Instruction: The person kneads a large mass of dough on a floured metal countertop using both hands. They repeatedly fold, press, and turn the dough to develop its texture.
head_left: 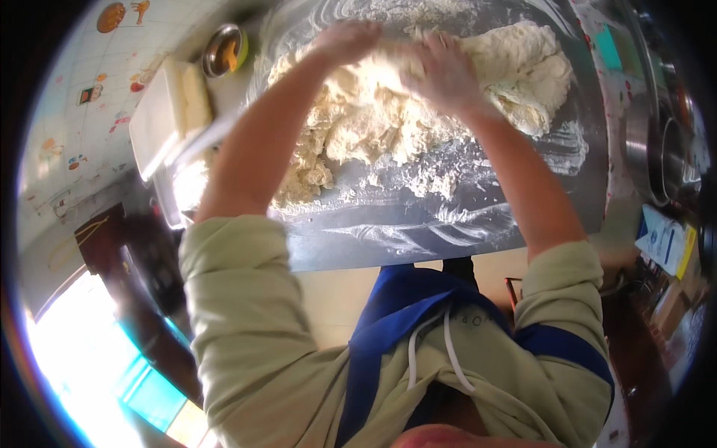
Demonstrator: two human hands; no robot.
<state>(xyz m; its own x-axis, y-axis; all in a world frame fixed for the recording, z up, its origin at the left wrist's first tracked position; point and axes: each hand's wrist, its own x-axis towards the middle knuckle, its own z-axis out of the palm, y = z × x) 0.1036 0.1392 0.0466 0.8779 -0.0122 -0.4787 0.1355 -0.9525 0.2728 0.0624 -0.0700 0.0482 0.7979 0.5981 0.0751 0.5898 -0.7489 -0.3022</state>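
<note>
A large mass of rough, shaggy dough (386, 126) spreads over a floured dark metal worktop (347, 246). My right hand (442, 73) presses into its upper middle, with fingers curled over the dough and smeared with flour. At the far edge of the mass, my left hand (350, 42) is bent over the dough; blur hides what its fingers hold. To the right of my right hand, a smoother folded lump of dough (526, 73) adjoins the crumbly part. Loose scraps of dough (431, 185) and streaks of flour lie closer to me.
Left of the worktop are a small metal bowl (224, 50) with an orange utensil and a white plastic tub (159, 120) against a tiled wall (73, 117). A large metal pot (650, 145) stands at the right. Beneath it lies a printed packet (664, 238).
</note>
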